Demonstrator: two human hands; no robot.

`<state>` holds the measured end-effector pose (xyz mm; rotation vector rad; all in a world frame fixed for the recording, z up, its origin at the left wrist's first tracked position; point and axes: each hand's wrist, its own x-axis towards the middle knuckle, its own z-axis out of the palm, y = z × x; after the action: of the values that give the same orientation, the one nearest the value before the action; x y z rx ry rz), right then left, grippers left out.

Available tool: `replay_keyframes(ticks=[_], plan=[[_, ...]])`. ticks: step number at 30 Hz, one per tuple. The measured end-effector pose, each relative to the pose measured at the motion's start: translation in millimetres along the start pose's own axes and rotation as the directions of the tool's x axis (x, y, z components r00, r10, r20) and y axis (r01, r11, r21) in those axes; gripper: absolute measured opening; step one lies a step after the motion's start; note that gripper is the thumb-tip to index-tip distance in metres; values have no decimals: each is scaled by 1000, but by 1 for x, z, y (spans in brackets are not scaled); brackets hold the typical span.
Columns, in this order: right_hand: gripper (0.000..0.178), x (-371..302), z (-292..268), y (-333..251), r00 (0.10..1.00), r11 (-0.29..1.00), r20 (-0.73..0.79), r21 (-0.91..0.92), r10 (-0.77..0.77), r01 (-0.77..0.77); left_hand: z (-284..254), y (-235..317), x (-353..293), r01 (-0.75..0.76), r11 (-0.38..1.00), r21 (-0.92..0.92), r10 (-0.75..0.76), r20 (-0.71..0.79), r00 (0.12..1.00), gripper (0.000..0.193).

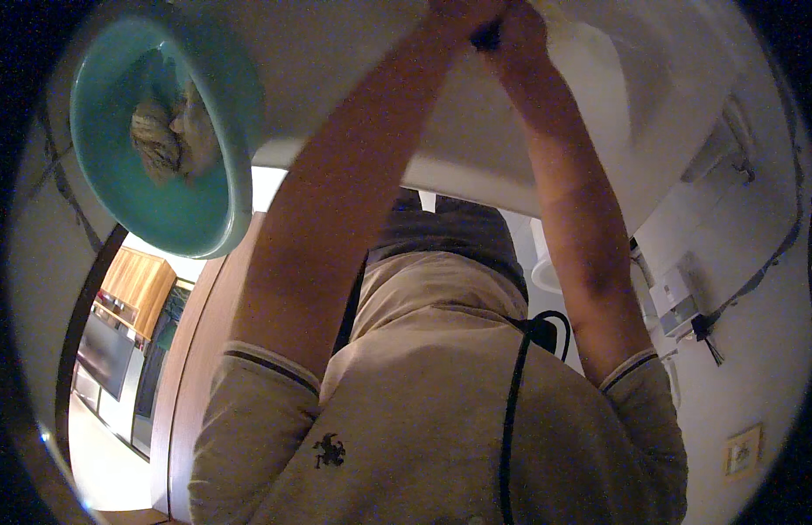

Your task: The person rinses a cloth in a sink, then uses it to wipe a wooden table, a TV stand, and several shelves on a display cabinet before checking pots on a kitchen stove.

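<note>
At the top edge, my left hand (470,10) and my right hand (521,37) are close together over a pale, smooth basin surface (476,131), possibly a sink. Both look closed, though the frame's edge cuts off part of the fingers. Between them shows a small dark, bunched thing (486,36), too dim to name. Left of my left forearm is a teal plastic basin (235,210) with crumpled beige, brownish cloth (158,136) in it, out of reach of either hand's grip.
A black cord (511,420) runs down my beige shirt. On the right are a pale wall with a small white box (675,302) and a framed picture (743,452). A doorway at the left opens onto a lit room with a wooden cabinet (136,284).
</note>
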<state>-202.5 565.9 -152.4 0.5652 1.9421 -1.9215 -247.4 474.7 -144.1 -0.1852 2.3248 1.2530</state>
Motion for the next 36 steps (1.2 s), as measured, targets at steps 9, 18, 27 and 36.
replay_keyframes(ticks=[9, 18, 27, 36], plan=[[41, 20, -35, -4, 998, 735, 22, 675, 57, -57, -43, -46, 8, 403, 820, -406, -295, 303, 906, 50], [40, 4, -29, 37, 994, 654, 49, 751, 93, -98, -49, -32, 4, 12, 828, -560, 147, 239, 960, 30], [45, 36, 10, 19, 990, 956, -107, 288, 89, -55, 70, -63, 6, -431, 838, 335, 532, -318, 785, 29], [47, 23, -49, 31, 964, 978, 185, 47, 192, -203, -20, 28, -20, 258, 772, -581, -202, 161, 966, 36]])
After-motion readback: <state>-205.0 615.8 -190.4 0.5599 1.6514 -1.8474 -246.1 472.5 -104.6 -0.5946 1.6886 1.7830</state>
